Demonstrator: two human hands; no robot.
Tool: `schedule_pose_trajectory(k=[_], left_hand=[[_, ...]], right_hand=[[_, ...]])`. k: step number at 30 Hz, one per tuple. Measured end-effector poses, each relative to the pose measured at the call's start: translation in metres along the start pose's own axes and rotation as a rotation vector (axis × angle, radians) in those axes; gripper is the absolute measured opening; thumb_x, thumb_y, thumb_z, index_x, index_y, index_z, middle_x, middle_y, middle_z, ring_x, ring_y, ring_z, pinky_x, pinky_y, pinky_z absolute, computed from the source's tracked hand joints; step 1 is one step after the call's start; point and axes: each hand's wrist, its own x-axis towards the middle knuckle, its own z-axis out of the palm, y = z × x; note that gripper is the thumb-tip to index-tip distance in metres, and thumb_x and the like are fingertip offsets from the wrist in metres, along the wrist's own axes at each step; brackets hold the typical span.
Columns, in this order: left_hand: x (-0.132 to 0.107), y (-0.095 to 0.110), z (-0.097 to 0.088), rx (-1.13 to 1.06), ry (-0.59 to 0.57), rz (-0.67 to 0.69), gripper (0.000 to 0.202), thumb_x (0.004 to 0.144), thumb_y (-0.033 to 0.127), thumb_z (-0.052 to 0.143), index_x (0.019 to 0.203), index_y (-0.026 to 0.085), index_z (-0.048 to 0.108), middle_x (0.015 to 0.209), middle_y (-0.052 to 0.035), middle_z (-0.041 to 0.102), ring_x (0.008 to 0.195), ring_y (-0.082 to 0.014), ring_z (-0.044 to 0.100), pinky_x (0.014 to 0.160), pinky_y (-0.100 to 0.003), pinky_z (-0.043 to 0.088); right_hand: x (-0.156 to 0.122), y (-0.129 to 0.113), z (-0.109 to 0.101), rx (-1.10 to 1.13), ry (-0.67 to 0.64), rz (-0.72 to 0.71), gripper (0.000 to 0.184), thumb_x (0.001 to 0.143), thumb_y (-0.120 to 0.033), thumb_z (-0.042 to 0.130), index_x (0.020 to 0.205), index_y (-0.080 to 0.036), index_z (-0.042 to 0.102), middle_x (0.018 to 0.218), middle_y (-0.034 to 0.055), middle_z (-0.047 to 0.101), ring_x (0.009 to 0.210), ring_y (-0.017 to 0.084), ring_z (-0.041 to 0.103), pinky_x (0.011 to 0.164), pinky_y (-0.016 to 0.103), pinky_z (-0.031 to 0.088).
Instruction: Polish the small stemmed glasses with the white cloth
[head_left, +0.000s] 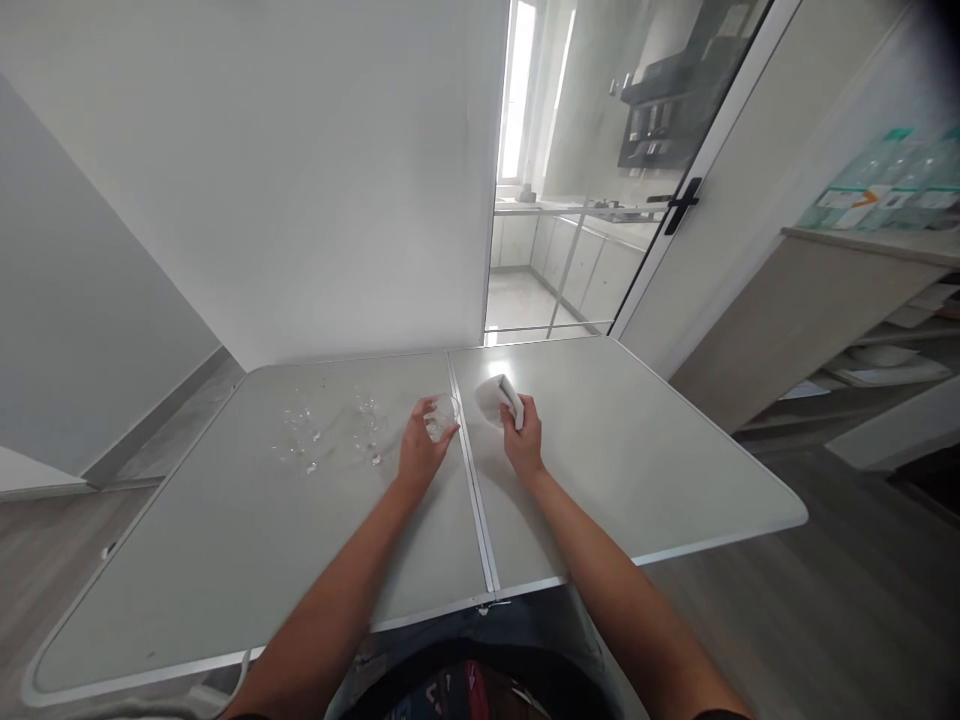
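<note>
The left hand is curled round a clear drinking glass, beside the centre seam and nearer the table's far edge than its near one. The right hand pinches a folded white cloth just across the seam. A loose fingertip hold could let the glass slip onto the hard table. More clear glasses stand toward the far left corner; no contents show in any.
</note>
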Motion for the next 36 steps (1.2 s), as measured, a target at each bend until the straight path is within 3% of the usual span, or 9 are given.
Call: schedule_pose_trajectory(k=[6, 10, 13, 22, 25, 28, 30, 33, 36], left_hand=[[-0.008, 0.006, 0.007, 0.038, -0.121, 0.165, 0.052, 0.087, 0.036, 0.072, 0.135, 0.025, 0.056, 0.128, -0.0137, 0.067, 0.116, -0.0291, 0.063, 0.103, -0.044, 0.049], [-0.005, 0.003, 0.002, 0.133, -0.085, 0.291, 0.05, 0.09, 0.032, 0.069, 0.138, 0.027, 0.056, 0.13, -0.0121, 0.068, 0.115, -0.0283, 0.064, 0.102, -0.044, 0.051], [-0.005, 0.004, 0.001, 0.221, -0.105, 0.379, 0.054, 0.092, 0.03, 0.066, 0.144, 0.025, 0.051, 0.124, -0.0109, 0.07, 0.109, -0.0255, 0.066, 0.095, -0.04, 0.056], [-0.006, 0.018, -0.005, 0.248, -0.205, 0.544, 0.059, 0.096, 0.024, 0.059, 0.152, 0.025, 0.039, 0.135, -0.011, 0.065, 0.121, -0.0245, 0.064, 0.102, -0.04, 0.054], [-0.007, 0.019, -0.008, 0.227, -0.302, 0.552, 0.059, 0.096, 0.028, 0.06, 0.151, 0.022, 0.039, 0.136, -0.0126, 0.064, 0.122, -0.0259, 0.063, 0.1, -0.042, 0.054], [-0.011, 0.019, -0.006, 0.245, -0.386, 0.512, 0.061, 0.095, 0.032, 0.059, 0.151, 0.02, 0.039, 0.132, -0.0146, 0.065, 0.118, -0.028, 0.064, 0.092, -0.042, 0.057], [-0.014, 0.019, -0.003, 0.262, -0.419, 0.523, 0.061, 0.096, 0.034, 0.058, 0.151, 0.018, 0.038, 0.13, -0.0154, 0.066, 0.116, -0.0288, 0.065, 0.089, -0.042, 0.058], [-0.015, 0.019, 0.001, 0.295, -0.417, 0.605, 0.059, 0.096, 0.031, 0.057, 0.152, 0.019, 0.04, 0.133, -0.0145, 0.065, 0.117, -0.028, 0.064, 0.093, -0.042, 0.056], [-0.015, 0.019, 0.006, 0.332, -0.333, 0.637, 0.053, 0.097, 0.016, 0.051, 0.149, 0.024, 0.045, 0.136, -0.0108, 0.065, 0.123, -0.0254, 0.061, 0.096, -0.042, 0.053]], right_hand=[[-0.01, -0.013, -0.006, -0.192, -0.463, -0.38, 0.02, 0.088, -0.035, 0.062, 0.109, -0.032, 0.064, 0.108, 0.0064, 0.069, 0.105, 0.029, 0.061, 0.11, 0.049, 0.035], [-0.006, -0.017, -0.009, -0.192, -0.528, -0.257, 0.025, 0.088, -0.037, 0.063, 0.111, -0.029, 0.057, 0.091, 0.0028, 0.063, 0.084, 0.024, 0.059, 0.087, 0.041, 0.045], [-0.001, -0.019, -0.012, -0.132, -0.609, -0.173, 0.03, 0.087, -0.04, 0.065, 0.108, -0.025, 0.049, 0.082, -0.0016, 0.052, 0.07, 0.018, 0.048, 0.069, 0.031, 0.041], [-0.004, -0.034, -0.022, -0.222, -0.739, -0.249, 0.023, 0.085, -0.02, 0.057, 0.1, -0.024, 0.041, 0.085, -0.0026, 0.047, 0.071, 0.015, 0.044, 0.066, 0.028, 0.038], [-0.001, -0.028, -0.031, -0.315, -0.807, -0.416, 0.024, 0.082, -0.013, 0.055, 0.098, -0.025, 0.041, 0.083, -0.0035, 0.045, 0.067, 0.015, 0.042, 0.078, 0.036, 0.044], [0.002, -0.018, -0.041, -0.368, -0.891, -0.592, 0.024, 0.078, -0.01, 0.057, 0.091, -0.025, 0.043, 0.077, -0.0058, 0.041, 0.063, 0.014, 0.035, 0.101, 0.049, 0.037], [0.001, -0.012, -0.044, -0.315, -0.857, -0.519, 0.025, 0.077, -0.009, 0.056, 0.09, -0.025, 0.042, 0.077, -0.0057, 0.04, 0.063, 0.014, 0.033, 0.098, 0.047, 0.038], [-0.004, -0.01, -0.043, -0.118, -0.798, -0.209, 0.025, 0.076, -0.011, 0.058, 0.087, -0.024, 0.04, 0.079, -0.0039, 0.04, 0.069, 0.015, 0.035, 0.076, 0.033, 0.04], [-0.007, -0.016, -0.037, 0.187, -0.787, 0.107, 0.027, 0.077, -0.017, 0.065, 0.088, -0.024, 0.041, 0.08, -0.0036, 0.041, 0.072, 0.015, 0.038, 0.068, 0.027, 0.034]])
